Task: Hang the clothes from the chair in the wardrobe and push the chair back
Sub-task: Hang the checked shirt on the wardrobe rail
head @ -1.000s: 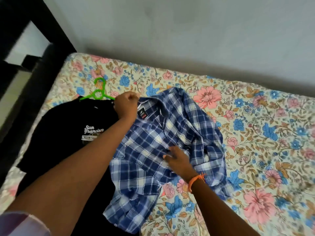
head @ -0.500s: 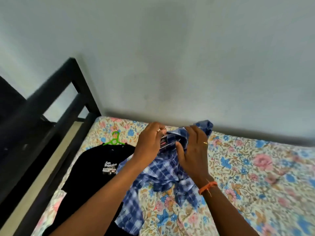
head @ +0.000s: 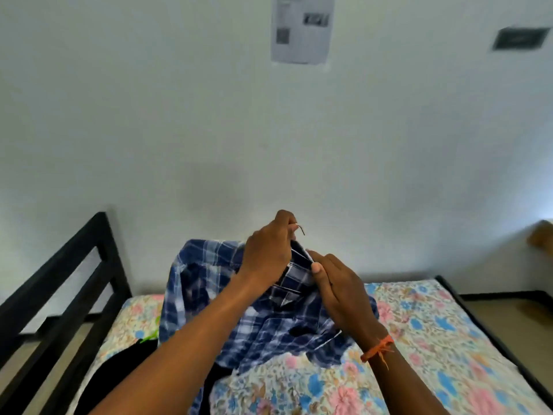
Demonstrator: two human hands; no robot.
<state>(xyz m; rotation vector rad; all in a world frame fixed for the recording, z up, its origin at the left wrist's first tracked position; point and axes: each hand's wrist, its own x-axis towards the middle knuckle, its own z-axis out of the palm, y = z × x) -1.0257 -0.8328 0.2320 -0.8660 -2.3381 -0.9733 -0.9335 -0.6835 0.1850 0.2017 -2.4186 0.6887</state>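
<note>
A: Our left hand (head: 266, 253) is curled around the collar of the plaid shirt (head: 239, 310), with the thin wire hook of a hanger (head: 300, 229) poking out above its knuckles. We hold it high, we judge, so the cloth drops free and the hanger can seat inside the shoulders.

B: And our right hand (head: 338, 292) pinches the collar edge just beside the left, thumb on top, most likely tugging the neck straight over the hanger. The orange wrist thread (head: 377, 348) sits below it.

A: The shirt hangs from both hands, its tail trailing onto the floral bed (head: 434, 324). The black T-shirt (head: 125, 363) lies at the near left, a sliver of its green hanger (head: 151, 336) showing past the plaid.

B: Compared with half a second ago, we have raised the shirt clear of the sheet, and our head has tipped up: a paper notice (head: 300, 28) on the far wall is now in sight.

A: A second ago the shirt lay spread flat with our right palm on it. The wardrobe and chair stay out of view.
</note>
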